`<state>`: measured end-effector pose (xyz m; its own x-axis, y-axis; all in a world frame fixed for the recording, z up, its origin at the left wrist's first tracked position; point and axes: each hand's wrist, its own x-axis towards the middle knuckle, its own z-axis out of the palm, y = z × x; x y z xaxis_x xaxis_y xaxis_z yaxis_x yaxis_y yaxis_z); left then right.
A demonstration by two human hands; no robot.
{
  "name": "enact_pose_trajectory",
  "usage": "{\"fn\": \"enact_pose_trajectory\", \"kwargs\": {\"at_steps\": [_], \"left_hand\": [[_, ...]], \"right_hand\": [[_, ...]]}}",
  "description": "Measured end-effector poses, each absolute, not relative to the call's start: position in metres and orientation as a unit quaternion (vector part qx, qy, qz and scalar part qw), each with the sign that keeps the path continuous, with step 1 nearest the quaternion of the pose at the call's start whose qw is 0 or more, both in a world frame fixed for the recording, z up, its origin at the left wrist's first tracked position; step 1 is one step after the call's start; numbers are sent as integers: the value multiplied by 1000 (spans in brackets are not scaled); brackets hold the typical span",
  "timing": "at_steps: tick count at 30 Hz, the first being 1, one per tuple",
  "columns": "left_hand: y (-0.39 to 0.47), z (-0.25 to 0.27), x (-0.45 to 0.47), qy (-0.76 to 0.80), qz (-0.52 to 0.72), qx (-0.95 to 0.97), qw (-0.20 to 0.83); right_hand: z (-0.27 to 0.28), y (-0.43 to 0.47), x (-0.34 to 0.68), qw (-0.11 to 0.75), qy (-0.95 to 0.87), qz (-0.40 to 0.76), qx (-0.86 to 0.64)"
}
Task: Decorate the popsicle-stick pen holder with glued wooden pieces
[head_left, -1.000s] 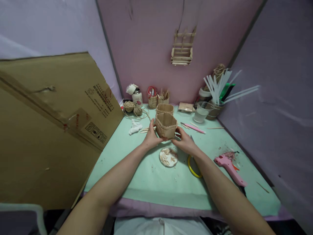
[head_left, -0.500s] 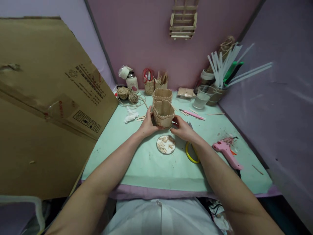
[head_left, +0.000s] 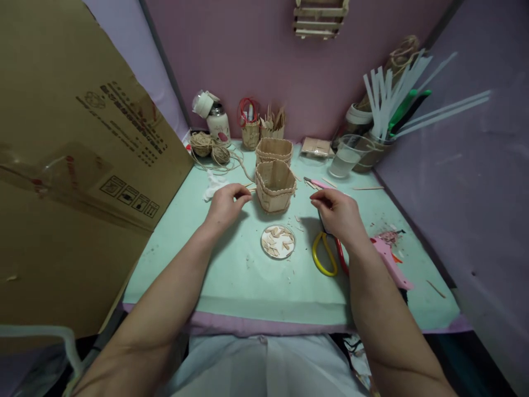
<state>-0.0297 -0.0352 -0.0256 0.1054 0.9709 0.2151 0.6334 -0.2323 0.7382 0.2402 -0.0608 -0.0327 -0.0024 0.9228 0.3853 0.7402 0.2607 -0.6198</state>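
Note:
A small wooden basket (head_left: 274, 196) with a braided-looking rim stands upright on the green table cover, in front of a second similar basket (head_left: 274, 149). My left hand (head_left: 227, 205) hovers just left of the front basket, its fingers loosely bent, thumb apart and nothing in them. To the basket's right, my right hand (head_left: 336, 212) is raised over the scissors (head_left: 324, 255), fingers curved with a gap to the thumb; it holds nothing I can see. The scissors have one yellow and one red handle. Closer to me lies a round dish (head_left: 278, 257) of small wood pieces.
A pink glue gun (head_left: 392, 263) lies at the right, partly behind my forearm. Behind are twine balls (head_left: 202, 144), a cup of water (head_left: 344, 163), a pink-handled tool (head_left: 317, 183) and a pot of white sticks (head_left: 372, 157). A large cardboard sheet (head_left: 74, 220) walls the left side.
Both hands have let go of the front basket and moved apart, left hand leftward, right hand rightward. The basket stays standing on the table. The view has tilted down slightly.

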Motion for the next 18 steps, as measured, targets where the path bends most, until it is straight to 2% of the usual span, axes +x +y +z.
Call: {"fn": "enact_pose_trajectory", "kwargs": {"at_steps": [5,9,18], "left_hand": [[-43,-22,-22,557,272,723,305],[-54,-26,-9,500,188,772,346],[-72,-30,11,457,109,829,304]], "right_hand": [[-29,-78,231,271,-783,184,-529],[-33,-88,218,198,-848,152,-468],[-43,-93,202,97,-873,74,-472]]}}
